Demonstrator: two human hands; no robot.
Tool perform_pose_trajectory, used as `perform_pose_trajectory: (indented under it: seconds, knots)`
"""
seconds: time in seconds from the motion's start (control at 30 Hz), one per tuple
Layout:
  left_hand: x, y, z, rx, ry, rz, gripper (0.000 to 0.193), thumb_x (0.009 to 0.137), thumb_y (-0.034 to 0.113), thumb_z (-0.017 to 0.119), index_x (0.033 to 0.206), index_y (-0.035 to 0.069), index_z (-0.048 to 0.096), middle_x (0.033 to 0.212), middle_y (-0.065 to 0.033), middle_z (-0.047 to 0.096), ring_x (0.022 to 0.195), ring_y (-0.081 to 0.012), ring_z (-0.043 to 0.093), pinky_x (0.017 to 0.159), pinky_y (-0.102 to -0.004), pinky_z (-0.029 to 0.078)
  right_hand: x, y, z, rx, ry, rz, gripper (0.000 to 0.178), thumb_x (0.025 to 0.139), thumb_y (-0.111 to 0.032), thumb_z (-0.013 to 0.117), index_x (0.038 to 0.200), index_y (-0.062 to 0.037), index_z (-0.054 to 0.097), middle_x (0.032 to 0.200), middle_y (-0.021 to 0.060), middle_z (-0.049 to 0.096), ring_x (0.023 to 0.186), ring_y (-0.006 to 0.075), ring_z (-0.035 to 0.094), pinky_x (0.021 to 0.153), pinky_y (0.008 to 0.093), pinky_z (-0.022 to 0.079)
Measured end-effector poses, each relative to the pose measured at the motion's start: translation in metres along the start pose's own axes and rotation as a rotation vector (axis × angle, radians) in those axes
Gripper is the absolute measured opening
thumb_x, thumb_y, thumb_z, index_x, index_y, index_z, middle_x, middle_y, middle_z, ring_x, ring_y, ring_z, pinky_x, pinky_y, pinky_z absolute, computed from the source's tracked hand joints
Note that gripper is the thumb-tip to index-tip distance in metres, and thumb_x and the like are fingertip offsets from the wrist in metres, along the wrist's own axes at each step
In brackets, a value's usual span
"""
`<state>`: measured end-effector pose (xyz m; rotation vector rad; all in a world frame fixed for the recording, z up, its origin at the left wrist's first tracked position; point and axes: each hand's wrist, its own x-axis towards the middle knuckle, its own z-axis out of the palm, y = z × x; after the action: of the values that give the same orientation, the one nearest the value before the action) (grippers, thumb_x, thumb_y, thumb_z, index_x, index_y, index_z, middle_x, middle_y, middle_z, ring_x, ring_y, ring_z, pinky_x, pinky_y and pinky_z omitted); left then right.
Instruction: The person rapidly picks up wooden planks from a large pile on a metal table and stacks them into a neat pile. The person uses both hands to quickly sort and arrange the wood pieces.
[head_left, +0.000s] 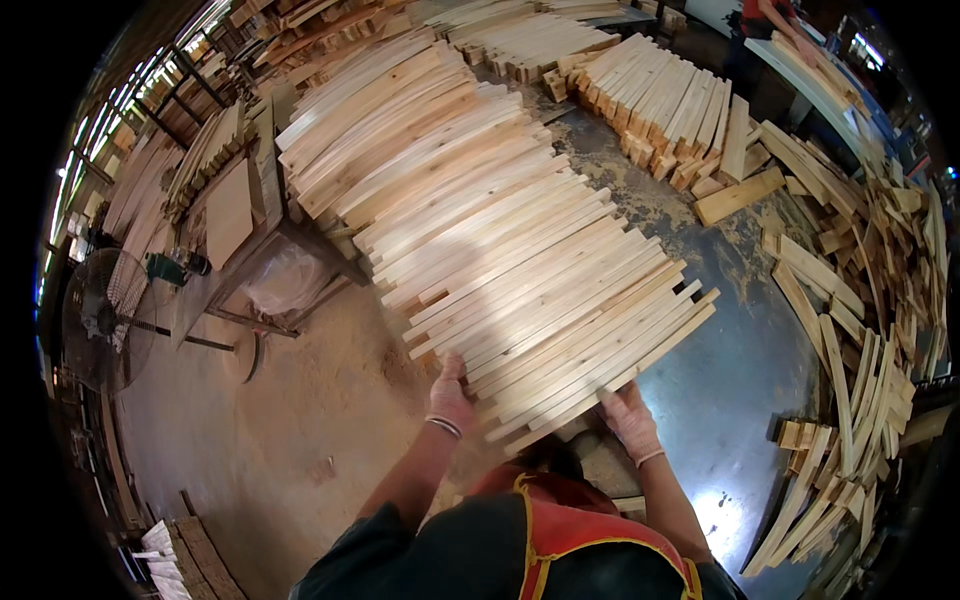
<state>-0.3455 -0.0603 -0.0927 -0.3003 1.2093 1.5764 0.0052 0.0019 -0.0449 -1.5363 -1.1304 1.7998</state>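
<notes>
Down at the lower centre of the frame, both gloved hands are pressing against the near end of a long stack of pale wooden slats [520, 260]. The left hand [449, 397] is lying flat, fingers open, on the stack's left edge; the right hand [628, 415] is curling around its lower right edge. Loose offcuts [850, 330] are lying piled at the right.

pale, matt bare-wood slats [520, 270]; glossy dark floor [730, 380] dusted with sawdust.
</notes>
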Motion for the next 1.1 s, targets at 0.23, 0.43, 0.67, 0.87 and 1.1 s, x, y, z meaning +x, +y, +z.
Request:
perform_pose_trajectory:
  seconds: [0.23,0.43,0.67,0.87,1.1]
  knots:
    - [-0.091,0.007,0.016,1.306,-0.442,-0.158,0.046,0.102,0.034,0.069,0.13,-0.002,0.07,0.117,-0.0109,0.077,0.11,-0.0196,0.07,0.098,-0.034,0.055,0.015,0.012,-0.052,0.138,0.27,-0.194,0.082,0.096,-0.039,0.078,0.158,-0.0014,0.04,0.14,0.0168,0.067,0.125,0.0255,0.064,0.106,0.0351,0.051]
    - [-0.032,-0.025,0.144,1.504,-0.475,0.21,0.069,0.095,0.055,0.068,0.139,0.001,0.067,0.139,-0.0272,0.066,0.131,-0.039,0.063,0.107,-0.0449,0.052,0.046,0.031,-0.096,-0.111,0.206,-0.108,0.09,0.093,-0.056,0.075,0.158,-0.0019,0.042,0.14,0.0225,0.068,0.129,0.0346,0.066,0.107,0.0403,0.05]
    - [-0.052,-0.089,0.242,1.907,-0.526,0.332,0.097,0.083,0.064,0.073,0.153,0.0,0.053,0.145,-0.0276,0.06,0.136,-0.0432,0.058,0.114,-0.0461,0.047,0.028,-0.016,-0.101,0.423,0.115,0.0,0.077,0.094,-0.039,0.082,0.154,-0.0037,0.048,0.134,0.0124,0.07,0.119,0.0243,0.068,0.099,0.0334,0.054]
    - [-0.129,-0.072,0.314,1.83,-0.624,0.531,0.103,0.082,0.059,0.077,0.158,-0.002,0.043,0.152,-0.0267,0.053,0.14,-0.0426,0.053,0.116,-0.0474,0.046,-0.011,-0.067,-0.14,0.482,0.256,-0.285,0.075,0.092,-0.032,0.086,0.15,0.0004,0.05,0.136,0.0096,0.066,0.122,0.0222,0.062,0.11,0.0341,0.049]
    - [-0.198,-0.005,0.376,1.356,-0.919,1.039,0.108,0.079,0.049,0.081,0.163,0.001,0.035,0.16,-0.0243,0.045,0.145,-0.0417,0.049,0.119,-0.0472,0.045,-0.103,-0.211,-0.136,0.136,0.541,-0.817,0.091,0.089,-0.04,0.087,0.156,0.0014,0.042,0.145,0.0118,0.058,0.131,0.023,0.057,0.114,0.0374,0.045]
